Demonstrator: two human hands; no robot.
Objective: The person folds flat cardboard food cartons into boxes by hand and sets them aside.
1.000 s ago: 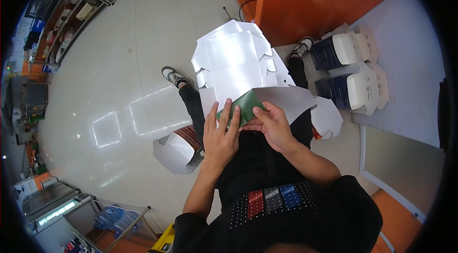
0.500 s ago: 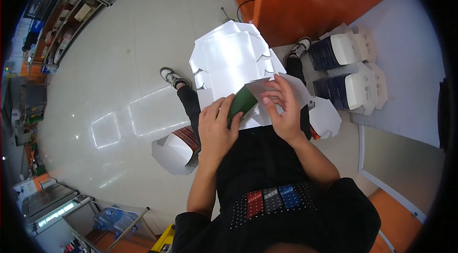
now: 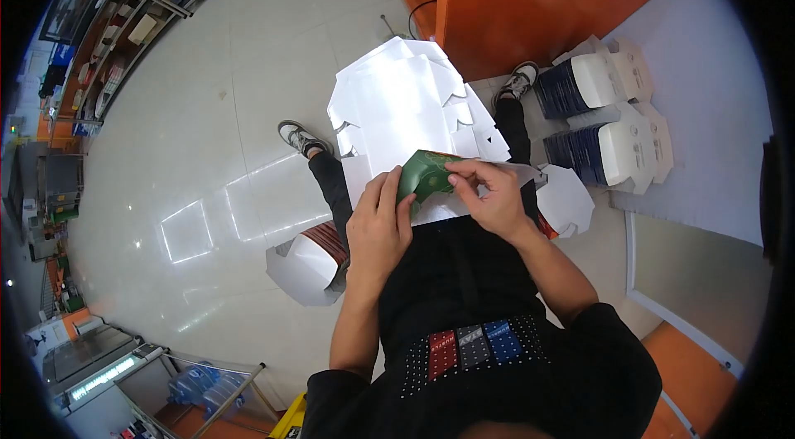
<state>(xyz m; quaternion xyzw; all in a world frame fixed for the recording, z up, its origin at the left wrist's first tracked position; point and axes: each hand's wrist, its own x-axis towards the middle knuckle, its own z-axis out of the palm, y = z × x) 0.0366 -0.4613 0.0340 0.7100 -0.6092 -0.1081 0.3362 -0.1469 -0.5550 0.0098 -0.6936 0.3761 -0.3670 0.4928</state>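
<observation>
**Right hand (image 3: 490, 195) dropped back onto the green card (image 3: 428, 174)**

Half a second before, the right hand had been raised with its fingers spread beside the card's pale inner side; now it had come down, and the green printed face was turned up instead. The left hand (image 3: 375, 228) had stayed at the card's other side.

The green card was bent, over the near end of a stack of white card (image 3: 397, 99); whether it rested on the stack or was held just above could not be told. The left hand grasped the card's left side, thumb towards the near edge and fingers along the far side. The right hand pinched its right side between thumb and fingers.

One shoe (image 3: 302, 137) stood on the floor (image 3: 190, 182) to the left of the stack, the other shoe (image 3: 520, 81) to its right. Near the stack's close end, a bundle with reddish edges (image 3: 306, 261) lay to the left and a white-ended bundle (image 3: 566, 199) to the right. Farther right of the stack stood dark blue boxes (image 3: 571, 159) with pale ends, and beyond its far end rose an orange cabinet (image 3: 538, 8).
</observation>
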